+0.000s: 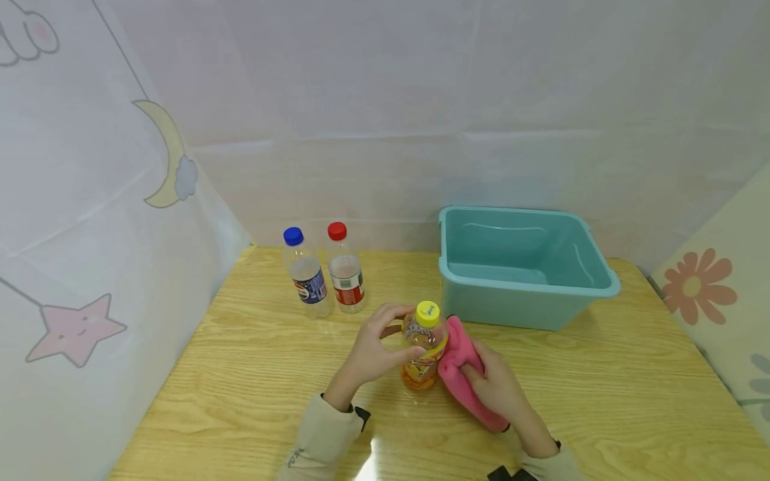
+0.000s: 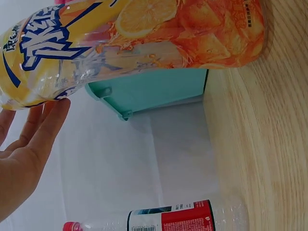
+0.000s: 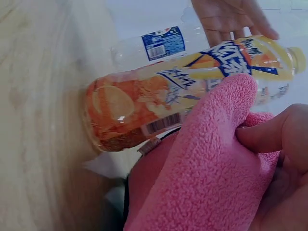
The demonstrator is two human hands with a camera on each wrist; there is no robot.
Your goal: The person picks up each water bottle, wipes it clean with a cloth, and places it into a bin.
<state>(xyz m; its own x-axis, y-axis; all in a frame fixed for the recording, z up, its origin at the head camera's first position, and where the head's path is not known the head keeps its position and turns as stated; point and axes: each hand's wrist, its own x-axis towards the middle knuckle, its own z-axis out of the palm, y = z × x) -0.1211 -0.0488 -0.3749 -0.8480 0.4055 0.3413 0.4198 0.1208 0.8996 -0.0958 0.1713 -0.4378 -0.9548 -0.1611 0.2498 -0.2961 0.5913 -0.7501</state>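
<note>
An upright drink bottle (image 1: pixel 421 354) with a yellow cap and an orange-and-yellow label stands on the wooden table. My left hand (image 1: pixel 375 351) holds it from the left, thumb on the near side and fingers behind its upper part; in the left wrist view its fingertips (image 2: pixel 60 108) meet the bottle near the shoulder. My right hand (image 1: pixel 496 381) grips a folded pink cloth (image 3: pixel 207 168), thumb pressed into its fold. The cloth's upper end lies right against the bottle's right side. Part of the right hand's fingers is hidden by the cloth.
Two clear bottles stand at the back left, one with a blue cap (image 1: pixel 293 236) and one with a red cap (image 1: pixel 337 231). Behind and to the right of my hands is a teal plastic bin (image 1: pixel 505 307). A pale printed sheet (image 1: pixel 361 133) hangs around the wooden table (image 1: pixel 240 401).
</note>
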